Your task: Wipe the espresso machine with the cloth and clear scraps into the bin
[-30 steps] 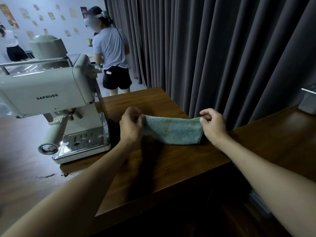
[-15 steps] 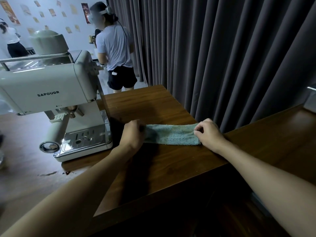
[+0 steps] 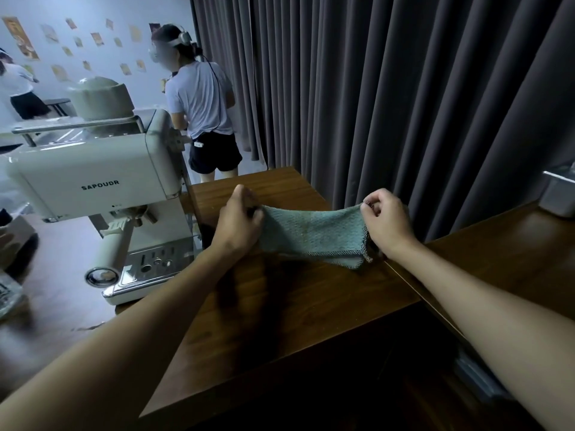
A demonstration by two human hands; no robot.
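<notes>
At centre of the desk (image 3: 311, 306), the cloth (image 3: 314, 234), pressed flat half a second ago, is lifted and stretched between left hand (image 3: 239, 222) and right hand (image 3: 385, 222), each grip pinched shut on an end, so wiping the espresso machine (image 3: 102, 188) at nine o'clock has probably not begun.

Both hands hold a teal cloth (image 3: 314, 233) stretched between them at frame centre, above a dark wooden desk (image 3: 295, 306). Left hand (image 3: 238, 220) pinches the cloth's left end, right hand (image 3: 387, 223) pinches the right end; the lower right corner droops to the desk. Cream espresso machine (image 3: 99, 185) marked SAPOUDR stands at left, near the left hand. Grey curtain (image 3: 404, 88) fills the upper right. A person in a light shirt (image 3: 199, 98) stands at upper centre-left.
</notes>
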